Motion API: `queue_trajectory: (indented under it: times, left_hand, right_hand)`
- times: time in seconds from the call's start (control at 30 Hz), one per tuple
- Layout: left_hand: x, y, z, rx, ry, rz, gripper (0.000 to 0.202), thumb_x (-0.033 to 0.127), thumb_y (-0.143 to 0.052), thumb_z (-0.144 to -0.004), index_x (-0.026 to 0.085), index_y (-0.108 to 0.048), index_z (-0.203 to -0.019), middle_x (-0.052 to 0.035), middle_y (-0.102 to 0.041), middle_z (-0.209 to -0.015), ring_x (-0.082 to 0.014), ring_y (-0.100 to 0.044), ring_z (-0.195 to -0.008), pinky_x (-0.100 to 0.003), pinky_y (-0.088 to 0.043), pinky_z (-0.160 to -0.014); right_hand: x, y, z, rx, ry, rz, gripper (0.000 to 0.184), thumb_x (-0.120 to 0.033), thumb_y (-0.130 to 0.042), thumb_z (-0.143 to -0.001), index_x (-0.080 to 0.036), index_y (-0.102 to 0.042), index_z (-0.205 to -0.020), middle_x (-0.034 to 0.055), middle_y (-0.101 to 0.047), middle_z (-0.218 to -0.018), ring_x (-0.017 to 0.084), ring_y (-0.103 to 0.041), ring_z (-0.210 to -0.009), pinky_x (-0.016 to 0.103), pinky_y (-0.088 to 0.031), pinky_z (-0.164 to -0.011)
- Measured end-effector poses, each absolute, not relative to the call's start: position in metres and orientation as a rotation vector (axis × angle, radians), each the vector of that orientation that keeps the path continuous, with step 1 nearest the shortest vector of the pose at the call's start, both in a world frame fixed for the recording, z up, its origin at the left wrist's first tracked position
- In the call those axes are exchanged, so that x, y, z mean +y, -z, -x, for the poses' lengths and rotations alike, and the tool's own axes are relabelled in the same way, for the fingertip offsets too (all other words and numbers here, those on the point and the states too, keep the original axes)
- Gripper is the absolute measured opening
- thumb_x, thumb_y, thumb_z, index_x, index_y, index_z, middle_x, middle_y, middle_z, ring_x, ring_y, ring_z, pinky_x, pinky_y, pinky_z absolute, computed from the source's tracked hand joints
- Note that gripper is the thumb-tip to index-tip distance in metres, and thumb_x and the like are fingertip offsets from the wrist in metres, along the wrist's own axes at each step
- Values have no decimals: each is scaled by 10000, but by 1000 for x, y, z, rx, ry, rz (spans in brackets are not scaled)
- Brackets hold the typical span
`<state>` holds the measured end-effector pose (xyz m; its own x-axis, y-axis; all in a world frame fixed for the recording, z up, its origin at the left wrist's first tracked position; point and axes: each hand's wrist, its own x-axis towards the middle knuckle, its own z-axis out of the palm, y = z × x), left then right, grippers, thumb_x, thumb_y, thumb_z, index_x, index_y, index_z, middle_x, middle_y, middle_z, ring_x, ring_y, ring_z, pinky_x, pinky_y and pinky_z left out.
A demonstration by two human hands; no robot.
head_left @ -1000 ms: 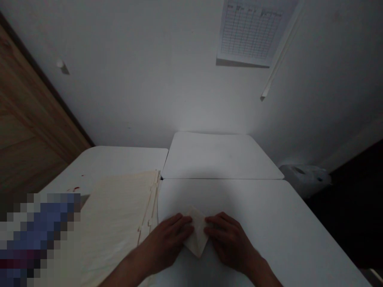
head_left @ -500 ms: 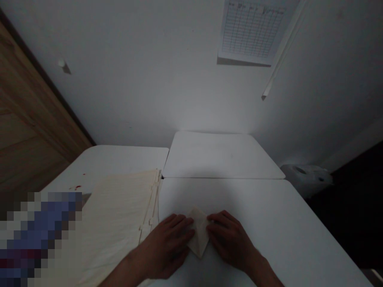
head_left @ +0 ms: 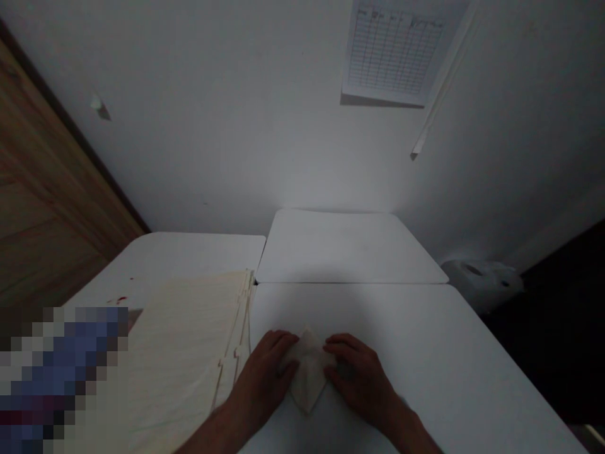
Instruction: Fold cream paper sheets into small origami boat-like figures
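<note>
A small cream folded piece (head_left: pixel 309 375), paper or cloth, lies on the white table (head_left: pixel 425 353), its lower corner pointing toward me. My left hand (head_left: pixel 265 384) lies on its left side, fingers flat and pressing the edge. On the right side rests my right hand (head_left: pixel 357 375), its fingers also laid flat on the piece. Neither hand lifts it; it stays on the tabletop between them.
A stack of cream sheets (head_left: pixel 189 353) lies to the left on a second white table (head_left: pixel 189 252). A third tabletop (head_left: pixel 350 246) stands behind, against the wall. A printed chart (head_left: pixel 392 53) hangs above. A wooden door (head_left: pixel 42 208) is left, a white bin (head_left: pixel 482 277) right.
Both hands have shifted slightly up and inward over the folded piece, covering more of its sides. The piece stays in place.
</note>
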<state>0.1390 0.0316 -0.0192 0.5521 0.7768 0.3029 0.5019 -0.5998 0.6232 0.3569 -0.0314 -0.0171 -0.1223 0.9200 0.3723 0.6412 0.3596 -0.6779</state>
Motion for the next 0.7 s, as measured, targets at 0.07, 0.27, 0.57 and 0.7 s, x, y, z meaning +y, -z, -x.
queue_trajectory:
  times: [0.07,0.27,0.57,0.7]
  left_hand:
    - [30,15,-141,1041,-766,-2195,364,73,-523,-768,231,-540,-1095,-47,-601,-1059,-214,-581,-980,-377,-500,-858]
    - [24,2,-148,1030,-799,-1907,315,111,-508,-748,226,-558,-1037,-22,-636,-927,-171,-617,-786,-298,-517,-706]
    - [20,-9,-151,999,-812,-1618,258,297,-591,-787,212,-576,-1031,-53,-671,-979,-212,-635,-919,-302,-517,-755]
    - [21,-12,-153,928,-764,-1568,250,366,-600,-793,190,-596,-970,-59,-674,-931,-212,-635,-878,-293,-505,-736]
  right_hand:
    - [-31,17,-356,-1802,-525,1361,332,-146,-616,-773,-236,-617,-1092,67,-618,-1101,178,-616,-920,296,-532,-805]
    - [-25,11,-355,-1579,-665,1472,264,-268,-612,-816,-206,-639,-1071,62,-687,-942,166,-641,-718,303,-540,-721]
    - [-8,2,-350,-1230,-1102,1444,318,-442,-632,-798,-141,-732,-820,61,-720,-752,193,-658,-683,273,-506,-614]
    - [-8,3,-350,-1212,-1121,1439,314,-441,-659,-766,-137,-736,-764,47,-706,-685,175,-635,-625,256,-476,-573]
